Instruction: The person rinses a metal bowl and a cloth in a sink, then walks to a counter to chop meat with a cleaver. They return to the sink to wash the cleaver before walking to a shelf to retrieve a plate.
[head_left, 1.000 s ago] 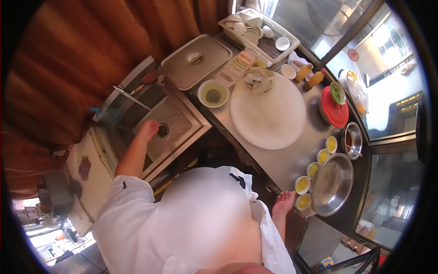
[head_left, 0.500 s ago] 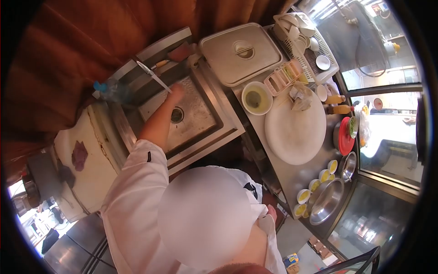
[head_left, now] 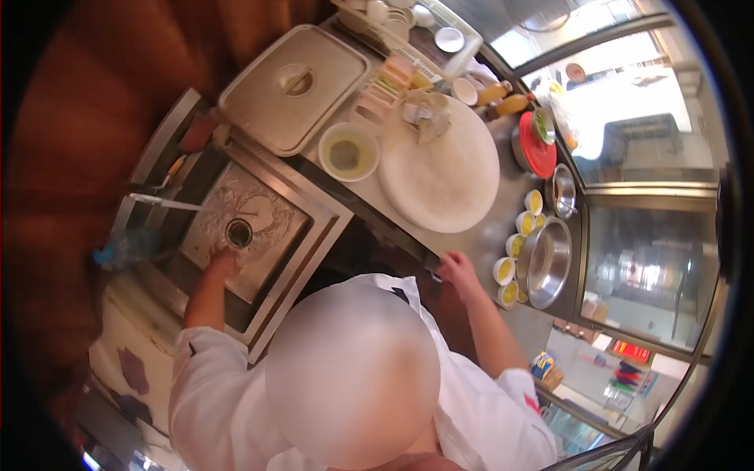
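My left hand (head_left: 225, 262) is low in the metal sink (head_left: 320, 232), just on the near side of the drain (head_left: 238, 232). Its fingers are blurred, and whether they hold anything does not show. A faucet spout (head_left: 161, 202) reaches over the basin from the left, and water appears to run from it and spread over the sink floor. By the front edge of the steel counter (head_left: 408, 228), my right hand (head_left: 455, 272) has its fingers curled; what is inside them, if anything, is hidden. A large round white board (head_left: 440, 180) lies on the counter beyond it.
A lidded steel pan (head_left: 267, 102) and a white bowl of liquid (head_left: 349, 152) stand beside the sink. Several small yellow-filled cups (head_left: 504, 271) surround a steel bowl (head_left: 548, 263) on the right. A plastic bottle (head_left: 129, 247) lies left of the sink. A dish rack (head_left: 440, 31) is at the back.
My left hand has moved from the spout's end down toward the near side of the basin. My right hand has come out to the counter's edge. The view has turned rightward, and the sink floor looks wetter.
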`<state>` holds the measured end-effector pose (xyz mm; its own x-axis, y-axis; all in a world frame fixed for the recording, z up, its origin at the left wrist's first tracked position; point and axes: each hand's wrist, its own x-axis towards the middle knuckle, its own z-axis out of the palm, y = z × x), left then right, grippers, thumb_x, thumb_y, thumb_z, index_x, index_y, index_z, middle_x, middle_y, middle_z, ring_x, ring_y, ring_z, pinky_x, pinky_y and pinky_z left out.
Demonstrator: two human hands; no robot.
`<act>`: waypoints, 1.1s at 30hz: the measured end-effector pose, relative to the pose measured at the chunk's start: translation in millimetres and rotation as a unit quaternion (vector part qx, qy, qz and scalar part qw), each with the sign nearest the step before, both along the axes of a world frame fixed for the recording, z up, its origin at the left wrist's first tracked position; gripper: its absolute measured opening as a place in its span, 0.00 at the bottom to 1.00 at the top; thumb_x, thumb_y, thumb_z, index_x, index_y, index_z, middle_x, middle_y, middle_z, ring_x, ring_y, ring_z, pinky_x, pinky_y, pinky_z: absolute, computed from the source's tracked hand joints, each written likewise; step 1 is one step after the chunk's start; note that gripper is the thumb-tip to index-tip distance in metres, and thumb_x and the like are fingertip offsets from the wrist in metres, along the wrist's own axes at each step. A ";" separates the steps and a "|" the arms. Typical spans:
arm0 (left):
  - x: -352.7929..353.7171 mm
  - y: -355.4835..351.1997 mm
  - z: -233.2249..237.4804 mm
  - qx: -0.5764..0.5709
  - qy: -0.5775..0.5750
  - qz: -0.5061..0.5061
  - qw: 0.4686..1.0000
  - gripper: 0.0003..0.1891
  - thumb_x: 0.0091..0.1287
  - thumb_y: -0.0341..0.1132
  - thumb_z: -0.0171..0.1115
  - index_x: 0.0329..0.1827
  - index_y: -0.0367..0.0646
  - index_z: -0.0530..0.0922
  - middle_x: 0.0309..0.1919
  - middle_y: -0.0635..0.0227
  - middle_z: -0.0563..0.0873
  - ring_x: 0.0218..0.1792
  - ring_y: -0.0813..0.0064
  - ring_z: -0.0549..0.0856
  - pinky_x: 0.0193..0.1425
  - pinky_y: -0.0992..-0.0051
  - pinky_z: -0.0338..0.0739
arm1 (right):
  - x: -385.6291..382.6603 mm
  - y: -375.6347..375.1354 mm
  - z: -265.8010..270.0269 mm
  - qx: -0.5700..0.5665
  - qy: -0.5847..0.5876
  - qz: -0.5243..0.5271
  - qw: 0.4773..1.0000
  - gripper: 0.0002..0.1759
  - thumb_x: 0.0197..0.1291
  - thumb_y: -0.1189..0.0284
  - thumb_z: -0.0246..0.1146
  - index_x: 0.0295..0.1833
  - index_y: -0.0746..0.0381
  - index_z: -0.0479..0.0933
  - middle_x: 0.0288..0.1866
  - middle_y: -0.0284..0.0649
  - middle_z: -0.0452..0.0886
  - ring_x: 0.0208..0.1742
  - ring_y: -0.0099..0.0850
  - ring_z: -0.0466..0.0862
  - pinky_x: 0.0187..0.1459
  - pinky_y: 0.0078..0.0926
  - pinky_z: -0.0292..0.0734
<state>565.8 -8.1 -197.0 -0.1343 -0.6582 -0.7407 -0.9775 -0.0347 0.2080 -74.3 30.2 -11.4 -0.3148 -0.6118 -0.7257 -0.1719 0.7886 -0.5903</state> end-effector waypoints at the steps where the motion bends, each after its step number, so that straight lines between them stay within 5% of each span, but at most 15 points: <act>1: -17.5 12.5 44.3 -0.042 -0.070 -0.221 0.972 0.22 0.66 0.39 0.61 0.63 0.42 0.78 0.69 0.52 0.72 0.69 0.56 0.71 0.72 0.61 0.65 | 6.3 -31.0 6.9 -0.020 0.019 0.021 0.999 0.25 0.67 0.60 0.62 0.61 0.66 0.72 0.46 0.41 0.81 0.39 0.28 0.83 0.38 0.26 0.79; 2: -23.7 25.0 31.5 -0.041 -0.074 -0.228 0.970 0.22 0.66 0.39 0.61 0.63 0.42 0.78 0.69 0.52 0.72 0.69 0.56 0.71 0.72 0.61 0.65 | -2.7 -60.8 -10.7 -0.083 0.080 0.097 0.988 0.26 0.66 0.58 0.63 0.60 0.68 0.73 0.47 0.45 0.82 0.41 0.32 0.84 0.41 0.30 0.80; 4: -34.3 43.1 -3.8 -0.123 0.001 0.133 0.983 0.19 0.60 0.36 0.64 0.53 0.39 0.81 0.53 0.53 0.82 0.59 0.52 0.78 0.65 0.58 0.71 | 0.7 -129.7 -10.5 -0.188 0.249 0.253 0.916 0.26 0.63 0.57 0.64 0.56 0.69 0.76 0.50 0.54 0.81 0.43 0.44 0.85 0.46 0.38 0.80; 8: -51.0 58.4 59.3 -0.197 0.039 0.094 0.975 0.17 0.61 0.35 0.63 0.52 0.39 0.81 0.51 0.52 0.82 0.58 0.50 0.77 0.64 0.57 0.71 | 27.1 -263.8 -27.9 -0.293 0.338 0.267 0.854 0.35 0.61 0.48 0.65 0.56 0.71 0.76 0.51 0.53 0.82 0.43 0.45 0.85 0.49 0.39 0.79; 11: -55.7 79.7 106.0 -0.169 0.012 0.153 0.974 0.15 0.63 0.35 0.62 0.51 0.39 0.80 0.49 0.52 0.83 0.57 0.49 0.78 0.63 0.57 0.72 | 48.5 -337.9 -15.6 -0.281 0.360 0.228 0.860 0.37 0.60 0.43 0.62 0.53 0.71 0.78 0.50 0.54 0.83 0.44 0.48 0.84 0.50 0.42 0.78; 13: -62.3 93.4 131.6 -0.198 0.026 0.198 0.960 0.16 0.64 0.35 0.62 0.53 0.38 0.79 0.48 0.52 0.83 0.55 0.50 0.79 0.61 0.58 0.74 | 50.6 -368.8 1.9 -0.055 0.259 0.259 0.929 0.36 0.59 0.42 0.61 0.47 0.69 0.81 0.47 0.55 0.84 0.46 0.49 0.84 0.51 0.44 0.78; 17: -80.3 117.9 158.9 -0.158 -0.015 0.294 0.942 0.16 0.66 0.36 0.62 0.54 0.39 0.79 0.48 0.51 0.84 0.53 0.52 0.82 0.58 0.59 0.77 | 12.9 -394.0 -84.0 -0.108 0.285 0.270 0.913 0.36 0.58 0.39 0.56 0.42 0.66 0.83 0.40 0.51 0.87 0.45 0.49 0.86 0.49 0.42 0.79; 20: -90.4 133.0 160.2 -0.161 0.022 0.327 0.931 0.17 0.67 0.37 0.62 0.56 0.39 0.78 0.50 0.51 0.85 0.51 0.55 0.85 0.56 0.62 0.79 | -11.4 -389.4 -87.2 -0.229 0.184 0.199 0.935 0.29 0.60 0.47 0.59 0.42 0.65 0.83 0.36 0.48 0.86 0.40 0.40 0.86 0.45 0.35 0.79; 22: -99.3 133.8 158.3 -0.150 0.037 0.328 0.932 0.17 0.68 0.38 0.62 0.57 0.39 0.78 0.50 0.52 0.85 0.52 0.57 0.85 0.56 0.64 0.79 | -31.2 -378.9 -65.7 -0.310 -0.006 0.135 0.941 0.16 0.67 0.59 0.60 0.44 0.62 0.82 0.38 0.34 0.85 0.37 0.25 0.84 0.38 0.25 0.76; 23: -103.2 131.1 156.3 -0.153 0.036 0.334 0.929 0.17 0.68 0.38 0.62 0.57 0.39 0.78 0.50 0.52 0.85 0.52 0.57 0.85 0.56 0.64 0.79 | -28.2 -370.5 -37.8 -0.313 -0.008 0.141 0.939 0.16 0.67 0.59 0.60 0.44 0.62 0.82 0.38 0.34 0.85 0.37 0.25 0.84 0.38 0.25 0.76; 25: -107.8 119.5 153.6 -0.176 0.110 0.365 0.907 0.17 0.68 0.37 0.62 0.56 0.39 0.78 0.50 0.53 0.85 0.53 0.58 0.85 0.57 0.64 0.79 | -6.7 -349.4 49.8 -0.414 -0.217 0.093 0.879 0.11 0.70 0.66 0.58 0.49 0.60 0.80 0.39 0.28 0.83 0.38 0.18 0.81 0.37 0.18 0.75; 29: -120.3 70.4 174.9 -0.154 0.117 0.338 0.921 0.17 0.70 0.38 0.61 0.58 0.40 0.78 0.52 0.52 0.84 0.54 0.59 0.85 0.58 0.65 0.78 | 63.9 -302.3 176.4 -0.411 -0.339 0.157 0.832 0.11 0.72 0.70 0.58 0.53 0.64 0.78 0.43 0.29 0.82 0.41 0.16 0.77 0.45 0.18 0.73; 33: -124.1 35.6 205.3 -0.215 0.189 0.326 0.901 0.17 0.71 0.37 0.60 0.59 0.39 0.77 0.52 0.54 0.85 0.55 0.61 0.84 0.59 0.67 0.78 | 152.3 -247.2 244.0 -0.396 -0.504 0.268 0.719 0.13 0.73 0.69 0.57 0.56 0.65 0.77 0.46 0.30 0.82 0.44 0.16 0.78 0.47 0.17 0.73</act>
<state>441.7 27.5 8.3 0.1950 -0.9036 -0.3814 -0.6357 -0.4126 0.6524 78.0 -217.1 232.6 0.5619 -0.7963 0.2241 0.5046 0.1153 -0.8556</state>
